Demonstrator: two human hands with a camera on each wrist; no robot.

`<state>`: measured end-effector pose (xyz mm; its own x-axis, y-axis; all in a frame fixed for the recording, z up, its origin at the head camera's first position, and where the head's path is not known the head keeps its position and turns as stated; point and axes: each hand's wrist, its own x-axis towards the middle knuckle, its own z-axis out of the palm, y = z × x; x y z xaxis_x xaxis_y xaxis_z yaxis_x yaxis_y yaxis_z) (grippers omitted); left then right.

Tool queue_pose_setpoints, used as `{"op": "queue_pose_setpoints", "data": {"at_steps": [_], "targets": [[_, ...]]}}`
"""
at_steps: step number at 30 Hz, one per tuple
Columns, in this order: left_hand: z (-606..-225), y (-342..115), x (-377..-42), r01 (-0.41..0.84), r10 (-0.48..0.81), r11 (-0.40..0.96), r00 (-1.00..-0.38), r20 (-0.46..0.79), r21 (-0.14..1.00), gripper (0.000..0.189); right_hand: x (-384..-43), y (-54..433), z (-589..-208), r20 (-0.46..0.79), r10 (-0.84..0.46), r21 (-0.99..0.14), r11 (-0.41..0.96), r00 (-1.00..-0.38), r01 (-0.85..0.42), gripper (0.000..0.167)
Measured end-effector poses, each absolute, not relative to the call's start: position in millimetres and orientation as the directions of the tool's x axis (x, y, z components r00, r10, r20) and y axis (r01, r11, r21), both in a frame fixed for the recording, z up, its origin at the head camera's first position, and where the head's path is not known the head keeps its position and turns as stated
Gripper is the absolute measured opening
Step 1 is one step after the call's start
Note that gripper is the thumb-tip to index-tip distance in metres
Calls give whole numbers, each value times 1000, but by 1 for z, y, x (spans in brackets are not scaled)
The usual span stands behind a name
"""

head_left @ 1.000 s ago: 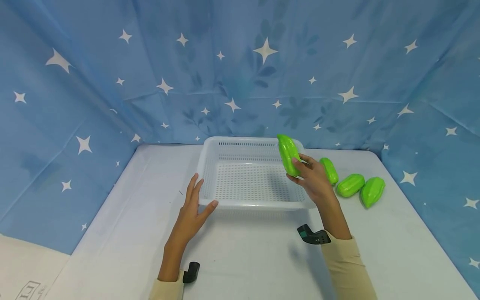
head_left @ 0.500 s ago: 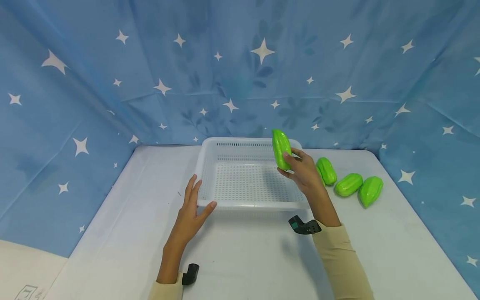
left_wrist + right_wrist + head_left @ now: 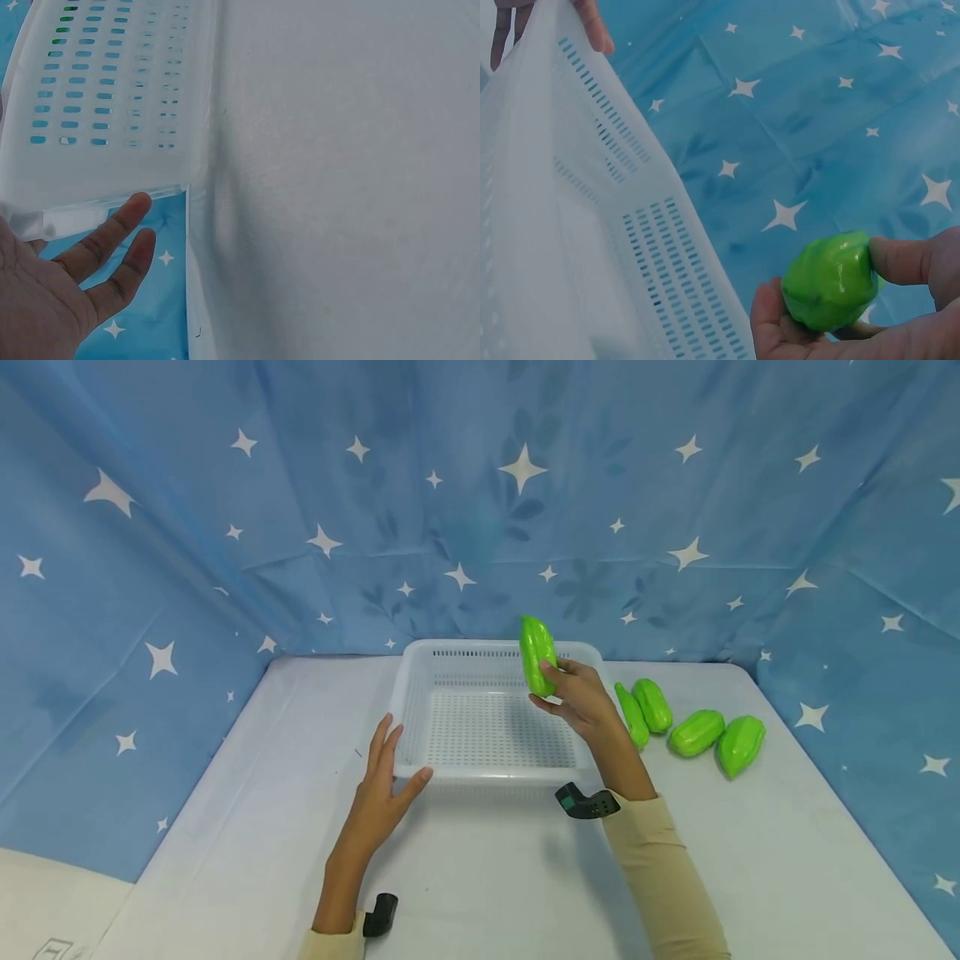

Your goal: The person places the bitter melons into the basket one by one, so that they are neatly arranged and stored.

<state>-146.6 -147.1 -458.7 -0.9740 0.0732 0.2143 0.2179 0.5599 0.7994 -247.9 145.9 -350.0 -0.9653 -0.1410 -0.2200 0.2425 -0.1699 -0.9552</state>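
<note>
My right hand [image 3: 588, 703] pinches a glossy bright green ridged vegetable [image 3: 537, 653], possibly plastic, between thumb and fingers. It is held upright above the right part of a white slotted plastic basket [image 3: 487, 772]. In the right wrist view the thumb presses one side of the green vegetable [image 3: 829, 281] and fingers support the other. At the basket's front left corner lies my left hand [image 3: 377, 800], fingers extended and thumb by the front rim. From the left wrist view, a fingertip meets the basket [image 3: 112, 169] edge; the exact contact is hard to tell.
Several similar green vegetables [image 3: 697, 732] lie on the white table [image 3: 480, 877] right of the basket. A blue curtain with white stars [image 3: 450, 485] hangs behind and along both sides. Black devices [image 3: 587, 802] are worn on both wrists.
My right hand has moved left with the green vegetable, further over the basket. Another green vegetable, hidden earlier behind the right arm, now shows. The left hand stays in place.
</note>
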Motion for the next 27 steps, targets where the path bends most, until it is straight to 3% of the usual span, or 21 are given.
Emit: {"op": "queue_pose_setpoints", "data": {"at_steps": [14, 22, 27], "targets": [[-459, -147, -147, 210, 73, 543, -976, 203, 813, 83, -263, 110, -350, -259, -291, -951, -90, -921, 296, 60], [-459, -146, -147, 212, 70, 547, -976, 208, 810, 83, -268, 93, -349, -287, -336, -940, -84, -897, 332, 58], [-458, -148, -146, 215, 76, 552, -975, 208, 806, 82, -272, 82, -354, -321, -334, -940, -2, -886, 342, 59]]}}
